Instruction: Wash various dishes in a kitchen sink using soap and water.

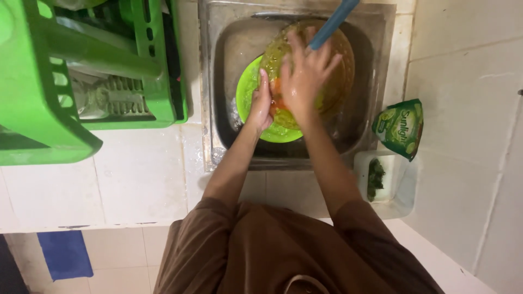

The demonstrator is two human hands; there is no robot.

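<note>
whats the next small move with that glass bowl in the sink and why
Probably turn the amber glass bowl a little under the right hand. That hand lies spread flat on one part of it, the left hand steadies its edge above the green plate, and the rest of the bowl sits uncovered.

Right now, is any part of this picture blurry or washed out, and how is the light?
Head view: warm, dim indoor light; the right hand is slightly motion-blurred against the amber glass bowl; wet glints in the sink; the green rack looms soft and bent at the edge; the left hand is sharper.
</note>
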